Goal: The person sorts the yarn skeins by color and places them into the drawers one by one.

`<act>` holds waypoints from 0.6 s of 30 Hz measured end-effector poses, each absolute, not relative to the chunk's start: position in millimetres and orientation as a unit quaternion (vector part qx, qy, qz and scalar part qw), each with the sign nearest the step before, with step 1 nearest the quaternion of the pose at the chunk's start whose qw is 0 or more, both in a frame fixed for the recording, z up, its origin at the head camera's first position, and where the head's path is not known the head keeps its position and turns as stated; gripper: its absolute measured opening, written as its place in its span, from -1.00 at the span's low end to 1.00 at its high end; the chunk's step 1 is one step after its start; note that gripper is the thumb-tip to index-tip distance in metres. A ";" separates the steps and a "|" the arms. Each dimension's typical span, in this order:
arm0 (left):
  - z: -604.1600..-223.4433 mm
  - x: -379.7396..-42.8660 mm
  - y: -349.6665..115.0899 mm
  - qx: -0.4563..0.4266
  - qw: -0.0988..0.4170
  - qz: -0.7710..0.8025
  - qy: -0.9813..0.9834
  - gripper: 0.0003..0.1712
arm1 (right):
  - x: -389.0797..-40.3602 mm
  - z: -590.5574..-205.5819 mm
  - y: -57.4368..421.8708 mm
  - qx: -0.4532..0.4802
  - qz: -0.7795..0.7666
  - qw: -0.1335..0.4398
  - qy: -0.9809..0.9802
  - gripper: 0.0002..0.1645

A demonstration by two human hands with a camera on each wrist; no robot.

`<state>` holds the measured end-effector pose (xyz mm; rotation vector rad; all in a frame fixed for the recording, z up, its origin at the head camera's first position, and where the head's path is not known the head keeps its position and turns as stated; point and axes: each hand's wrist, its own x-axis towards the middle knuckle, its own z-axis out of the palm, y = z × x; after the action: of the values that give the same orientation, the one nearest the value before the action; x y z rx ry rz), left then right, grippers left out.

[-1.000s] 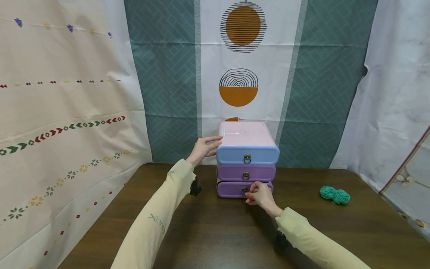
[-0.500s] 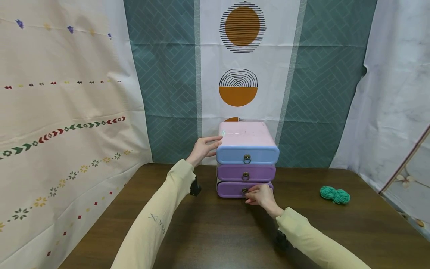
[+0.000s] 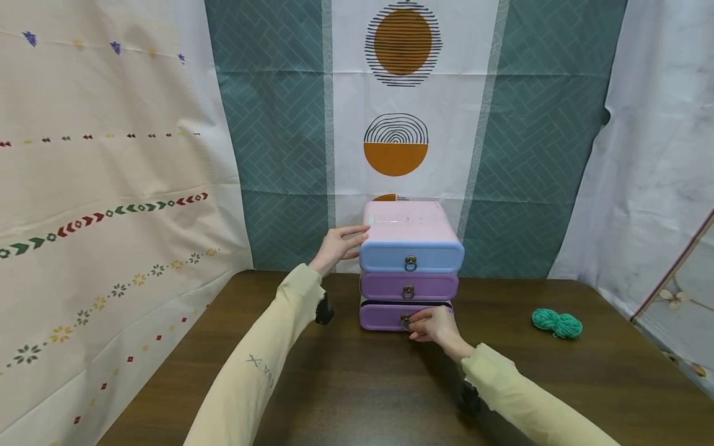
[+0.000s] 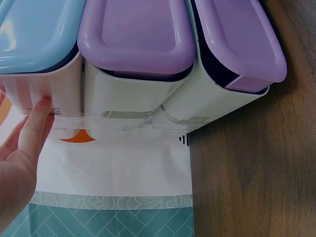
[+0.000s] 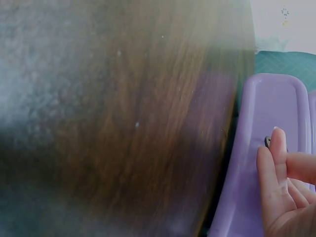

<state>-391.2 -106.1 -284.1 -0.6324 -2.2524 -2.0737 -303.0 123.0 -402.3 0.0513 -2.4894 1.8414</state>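
Note:
A three-tier drawer unit (image 3: 409,221) stands on the table, with a pink top, a blue top drawer (image 3: 385,257) and a purple middle drawer (image 3: 382,286). The purple bottom drawer (image 3: 379,316) sticks out slightly, a dark gap showing above its front. My right hand (image 3: 437,328) pinches the ring pull (image 3: 406,323) of that drawer; in the right wrist view the fingers mostly cover the ring. My left hand (image 3: 334,246) rests with extended fingers against the upper left side of the unit. In the left wrist view its fingers (image 4: 35,126) touch the pink casing.
A skein of green yarn (image 3: 556,323) lies to the right on the brown wooden table (image 3: 334,396). Patterned cloth (image 3: 279,136) hangs behind the unit, and more cloth hangs at both sides.
The bottom drawer has come slightly forward with my right hand on its ring, and the gap above its front has widened. My left hand has stayed in place.

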 end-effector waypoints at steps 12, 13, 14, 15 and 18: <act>-279.5 -385.6 -107.6 -0.203 -0.008 -0.664 -0.720 -0.57 | -295.9 -401.5 127.7 0.004 0.577 0.014 -0.816 -0.90; -279.2 -385.5 -107.9 -0.205 -0.011 -0.664 -0.719 -0.57 | -295.0 -401.3 127.7 0.002 0.575 0.014 -0.818 -0.91; -278.8 -385.1 -108.1 -0.206 -0.013 -0.663 -0.719 -0.56 | -294.1 -401.2 127.6 0.002 0.573 0.014 -0.819 -0.91; -278.3 -385.0 -108.3 -0.207 -0.015 -0.662 -0.720 -0.56 | -293.2 -401.1 127.6 0.003 0.570 0.015 -0.821 -0.92; -280.4 -387.6 -108.3 -0.211 -0.008 -0.660 -0.720 -0.56 | -290.2 -400.2 127.8 0.007 0.562 0.015 -0.827 -0.92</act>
<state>-387.6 -108.3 -280.4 -0.6675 -2.2742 -2.0849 -290.2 127.8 -400.2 0.0207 -2.5726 1.7505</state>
